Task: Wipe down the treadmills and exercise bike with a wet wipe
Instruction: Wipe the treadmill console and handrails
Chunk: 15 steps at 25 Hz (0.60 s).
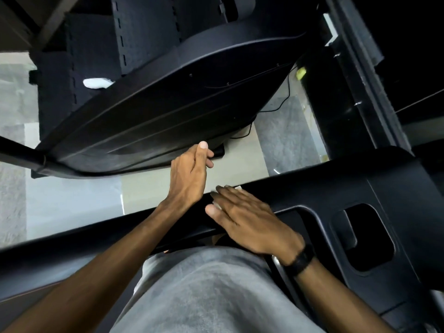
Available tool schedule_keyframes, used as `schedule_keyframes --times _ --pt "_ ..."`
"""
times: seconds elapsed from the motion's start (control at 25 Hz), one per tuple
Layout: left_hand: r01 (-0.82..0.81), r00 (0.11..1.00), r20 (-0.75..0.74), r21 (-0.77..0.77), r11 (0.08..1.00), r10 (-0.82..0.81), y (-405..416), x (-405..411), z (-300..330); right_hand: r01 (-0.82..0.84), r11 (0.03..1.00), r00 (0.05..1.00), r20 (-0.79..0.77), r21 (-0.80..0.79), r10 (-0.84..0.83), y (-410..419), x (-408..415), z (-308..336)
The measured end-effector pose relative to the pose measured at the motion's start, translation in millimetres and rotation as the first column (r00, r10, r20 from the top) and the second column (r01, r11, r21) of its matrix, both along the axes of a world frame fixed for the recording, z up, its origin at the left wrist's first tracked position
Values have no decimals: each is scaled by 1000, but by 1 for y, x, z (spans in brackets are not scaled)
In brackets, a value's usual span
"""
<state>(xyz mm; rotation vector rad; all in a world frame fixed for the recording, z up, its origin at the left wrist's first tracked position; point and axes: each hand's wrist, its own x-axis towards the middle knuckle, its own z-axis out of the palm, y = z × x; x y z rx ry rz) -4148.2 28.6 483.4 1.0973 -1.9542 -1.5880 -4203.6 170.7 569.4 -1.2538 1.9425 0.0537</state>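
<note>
My right hand (249,219) lies flat with straight fingers on the black crossbar of the treadmill console (336,186). It presses a white wet wipe (237,187) against the bar, and only small white edges show past the fingers. My left hand (192,171) hovers beyond the bar, next to the near edge of the treadmill's black motor cover (168,104). Its fingers are loosely curled with the thumb up, and nothing shows in it.
A crumpled white wipe (97,82) lies on the black floor mat (96,44) behind the motor cover. A black cable (278,105) runs over the pale floor (72,200). The console has a deep cup recess (365,236) at right. A second black machine frame (360,80) stands far right.
</note>
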Motion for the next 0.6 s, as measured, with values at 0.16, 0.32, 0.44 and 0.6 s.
schedule_keyframes --times 0.16,0.32,0.44,0.6 --pt "36 999 3 21 999 -36 0 -8 6 111 965 994 -7 237 -112 -47 -35 -33" --pt "64 998 7 -2 998 -64 3 -5 8 116 932 993 -10 344 -119 -45 -62 -42" --pt "27 1000 5 36 999 -28 4 -1 5 254 894 967 -122 370 -224 -15 -104 -34" --pt "47 999 3 67 997 -47 11 0 1 289 900 907 -394 326 -148 10 -125 -32"
